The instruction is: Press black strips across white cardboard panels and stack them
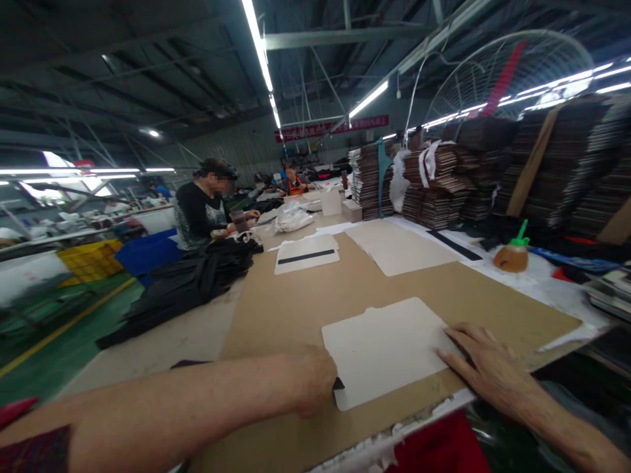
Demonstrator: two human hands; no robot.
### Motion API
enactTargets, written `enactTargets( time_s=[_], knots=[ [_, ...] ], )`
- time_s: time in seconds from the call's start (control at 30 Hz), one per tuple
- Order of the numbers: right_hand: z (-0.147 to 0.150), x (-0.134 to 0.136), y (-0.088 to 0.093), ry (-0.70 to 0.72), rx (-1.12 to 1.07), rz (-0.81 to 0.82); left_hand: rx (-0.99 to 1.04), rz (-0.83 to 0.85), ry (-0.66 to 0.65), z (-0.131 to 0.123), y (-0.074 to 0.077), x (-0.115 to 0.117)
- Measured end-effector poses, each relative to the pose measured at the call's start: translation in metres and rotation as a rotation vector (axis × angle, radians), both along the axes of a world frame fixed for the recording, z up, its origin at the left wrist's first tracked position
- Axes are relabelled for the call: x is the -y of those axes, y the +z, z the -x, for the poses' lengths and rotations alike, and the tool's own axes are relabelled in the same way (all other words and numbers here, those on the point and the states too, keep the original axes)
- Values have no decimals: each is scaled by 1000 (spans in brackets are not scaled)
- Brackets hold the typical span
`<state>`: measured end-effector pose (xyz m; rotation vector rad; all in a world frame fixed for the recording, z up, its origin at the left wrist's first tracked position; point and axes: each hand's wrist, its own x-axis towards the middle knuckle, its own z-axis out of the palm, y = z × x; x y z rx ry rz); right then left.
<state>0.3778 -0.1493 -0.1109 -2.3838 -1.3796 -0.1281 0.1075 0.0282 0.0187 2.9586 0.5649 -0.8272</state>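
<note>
A pale cardboard panel [389, 351] with rounded corners lies flat on the brown board covering the table. My left hand [315, 381] is closed at its left edge. From the closed fingers the dark tip of a black strip [339, 383] sticks out over the panel's lower left corner; the rest of it is hidden by the hand. My right hand [480, 358] rests at the panel's right edge, fingers stretched out and apart. Farther off lies another pale panel [308, 253] with a black strip [305, 257] across it.
A large pale sheet [401, 246] and a long black strip [453, 244] lie toward the back right. A green-tipped glue bottle [511, 255] stands near tall stacks of dark panels [444, 187]. Black cloth [197, 279] is heaped at left, by a seated co-worker [202, 203].
</note>
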Motion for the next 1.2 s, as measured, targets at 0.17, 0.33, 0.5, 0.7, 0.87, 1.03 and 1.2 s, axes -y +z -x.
enactTargets(
  time_s=[0.17,0.33,0.5,0.7,0.87,1.03,1.2],
  knots=[
    [47,0,-6,56,36,-137,-278,-161,-12,25,32,5],
    [86,6,27,161,-207,-442,262,376,372,46,59,11],
    [147,3,76,367,-650,-525,439,1125,787,50,46,44],
    [184,-9,89,540,-669,-573,596,1403,801,44,16,69],
    [188,-7,80,554,-526,-639,793,1612,823,48,-5,72],
    [191,-8,78,610,-495,-593,833,1623,829,48,-17,77],
    [191,-7,67,588,-305,-642,887,1660,886,45,-24,80]
  ],
)
